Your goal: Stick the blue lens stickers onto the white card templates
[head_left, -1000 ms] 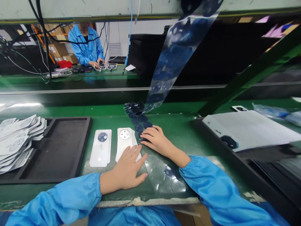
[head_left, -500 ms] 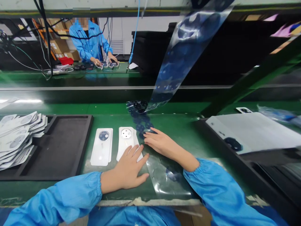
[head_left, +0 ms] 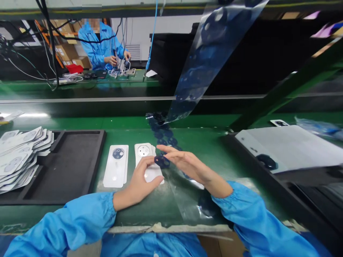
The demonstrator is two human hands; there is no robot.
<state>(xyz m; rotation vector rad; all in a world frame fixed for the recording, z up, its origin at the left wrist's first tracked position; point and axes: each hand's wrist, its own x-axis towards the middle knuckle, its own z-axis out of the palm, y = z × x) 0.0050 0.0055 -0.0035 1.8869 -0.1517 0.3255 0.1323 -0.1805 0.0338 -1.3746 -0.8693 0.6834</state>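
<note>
The green table [head_left: 206, 141] is the biggest thing here, and it runs right across in front of the person. A black tray [head_left: 66, 167] sits on the left, with a messy heap of white cards [head_left: 16, 160] in it. A long see-through strip [head_left: 206, 57] with dark round shapes on it hangs down at a slant and reaches the table. Two small piles of white cards lie side by side: the left pile [head_left: 115, 169] has a dark circle near its top, and the right pile [head_left: 143, 150] has a pale one.

The left hand [head_left: 138, 185] is over the right pile. Its fingers are bent and its thumb sticks out well away from them. The right hand [head_left: 191, 166] comes in from the other side, with its fingers almost straight. I can't tell if it pinches anything, because its thumb is hidden.

The smallest thing is the dark round piece [head_left: 162, 161]. It looks thin, very light and bendy, so I think it could crease or stick to skin. Its edge seems the best place to hold. It is between the two hands, by the right side of the right pile. The left fingertips meet its left edge, and the right fingertips are at its other edge.
</note>
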